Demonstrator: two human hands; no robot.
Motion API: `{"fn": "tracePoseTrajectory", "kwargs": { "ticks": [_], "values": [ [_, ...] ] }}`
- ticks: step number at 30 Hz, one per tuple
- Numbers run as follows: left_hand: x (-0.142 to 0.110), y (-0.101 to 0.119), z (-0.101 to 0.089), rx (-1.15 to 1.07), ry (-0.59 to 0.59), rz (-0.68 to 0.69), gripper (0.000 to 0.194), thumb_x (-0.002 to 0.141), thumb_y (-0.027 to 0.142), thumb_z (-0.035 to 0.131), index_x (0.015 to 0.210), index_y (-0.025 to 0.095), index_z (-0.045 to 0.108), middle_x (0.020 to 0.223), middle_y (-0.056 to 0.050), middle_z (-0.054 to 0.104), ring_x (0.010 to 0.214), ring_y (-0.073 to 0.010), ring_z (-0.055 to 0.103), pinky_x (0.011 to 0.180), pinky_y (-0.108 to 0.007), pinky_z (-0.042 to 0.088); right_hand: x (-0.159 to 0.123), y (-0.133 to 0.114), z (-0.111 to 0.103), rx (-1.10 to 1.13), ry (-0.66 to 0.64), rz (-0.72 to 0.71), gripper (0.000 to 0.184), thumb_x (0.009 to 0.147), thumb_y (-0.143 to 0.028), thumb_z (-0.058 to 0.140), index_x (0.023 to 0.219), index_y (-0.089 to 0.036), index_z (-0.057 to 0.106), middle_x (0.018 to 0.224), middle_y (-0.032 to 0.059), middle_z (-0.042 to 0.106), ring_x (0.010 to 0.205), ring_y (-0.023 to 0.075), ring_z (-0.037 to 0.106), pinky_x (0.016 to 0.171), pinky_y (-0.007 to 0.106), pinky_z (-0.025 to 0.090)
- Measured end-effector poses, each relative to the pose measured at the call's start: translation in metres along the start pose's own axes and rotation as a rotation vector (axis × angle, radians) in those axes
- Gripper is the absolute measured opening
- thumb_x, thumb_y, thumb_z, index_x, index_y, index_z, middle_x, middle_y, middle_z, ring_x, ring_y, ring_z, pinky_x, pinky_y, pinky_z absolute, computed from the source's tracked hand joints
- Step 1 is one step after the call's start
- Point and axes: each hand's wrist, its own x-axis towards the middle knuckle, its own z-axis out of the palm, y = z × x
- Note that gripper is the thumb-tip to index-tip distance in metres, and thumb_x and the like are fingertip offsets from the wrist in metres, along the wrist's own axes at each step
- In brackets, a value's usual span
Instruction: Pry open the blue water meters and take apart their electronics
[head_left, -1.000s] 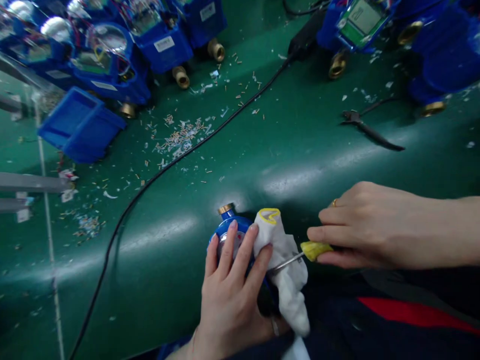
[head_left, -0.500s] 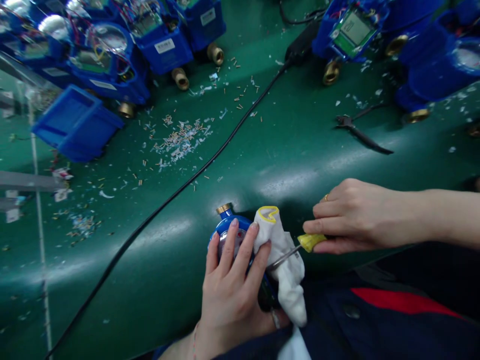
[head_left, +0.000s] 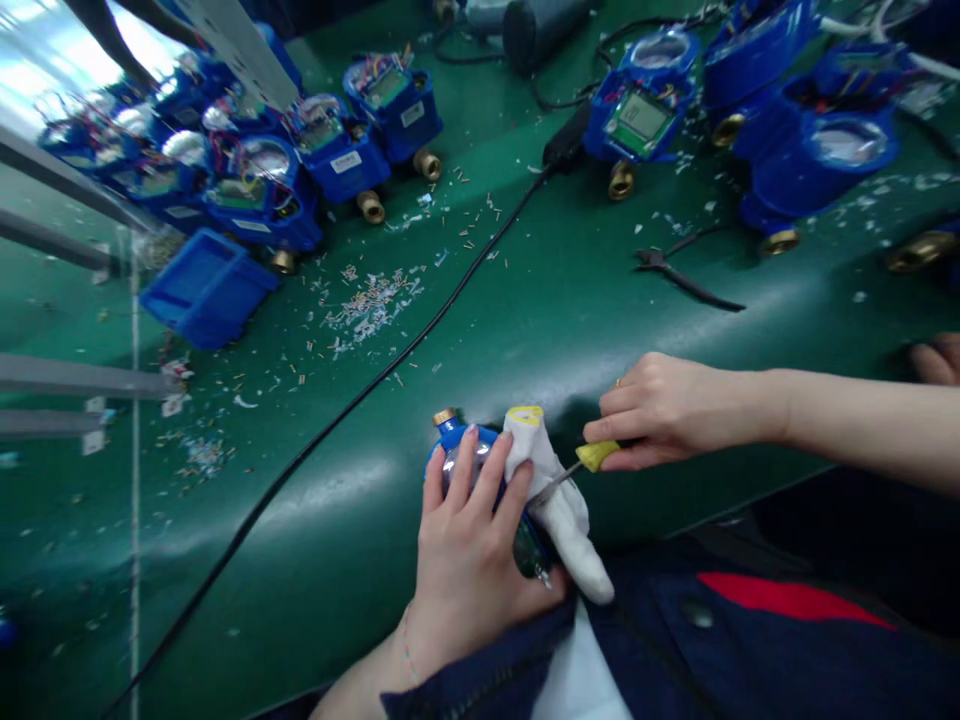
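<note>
Two hands, apart. Left hand [head_left: 469, 550] clamped over blue meter [head_left: 451, 438] at frame's 6 o'clock, probably steadying it. Right hand [head_left: 656, 412], 3 o'clock, grips yellow-handled tool [head_left: 592, 458], shaft angled toward 8 o'clock. White glove [head_left: 556, 505] beside meter, perhaps as padding.

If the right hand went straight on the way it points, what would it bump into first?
Most likely the white cloth beside the blue meter. The yellow-handled tool in the right hand points that way, its tip at or over the fabric. Depth is hard to judge here.
</note>
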Motion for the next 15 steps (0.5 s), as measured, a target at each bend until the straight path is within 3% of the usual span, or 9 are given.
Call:
{"fn": "tracePoseTrajectory", "kwargs": {
  "ticks": [4,7,11,15],
  "values": [
    [0.002,0.005,-0.008,0.045,-0.068,-0.037,0.058,0.065,0.058,0.061,0.114,0.025,0.061,0.139,-0.005,0.048,0.136,-0.0365,0.028,0.111,-0.055,0.017,-0.013,-0.035,-0.03,-0.185,-0.021,0.196,0.017,0.086,-0.037,0.062,0.08,-0.021,0.063,0.056,-0.0023,0.051,0.043,0.0122,0.042,0.048,0.03,0.01],
    [-0.002,0.002,-0.01,0.053,-0.063,-0.038,0.063,0.065,0.059,0.062,0.116,0.023,0.06,0.14,-0.008,0.047,0.136,-0.0362,0.027,0.111,-0.057,0.018,-0.029,-0.055,-0.045,-0.269,0.043,0.277,0.023,0.091,-0.036,0.053,0.075,-0.021,0.06,0.052,-0.0009,0.05,0.041,0.0139,0.04,0.049,0.03,0.009],
    [-0.007,-0.006,-0.014,0.076,-0.105,0.011,0.085,0.06,0.076,0.059,0.123,0.019,0.055,0.142,-0.013,0.042,0.137,-0.0389,0.023,0.11,-0.063,0.016,-0.04,-0.066,-0.031,-0.202,0.078,0.27,0.028,0.096,-0.037,0.04,0.083,-0.023,0.06,0.056,-0.0005,0.052,0.042,0.0144,0.044,0.05,0.03,0.009],
    [-0.013,-0.007,-0.023,0.05,-0.172,0.088,0.119,0.037,0.086,0.059,0.132,0.015,0.045,0.146,-0.02,0.033,0.138,-0.0442,0.015,0.107,-0.069,0.012,-0.033,-0.078,-0.008,-0.156,0.043,0.306,0.02,0.092,-0.037,0.049,0.083,-0.023,0.059,0.059,-0.0009,0.054,0.046,0.0144,0.046,0.05,0.03,0.009]
  ]
}}
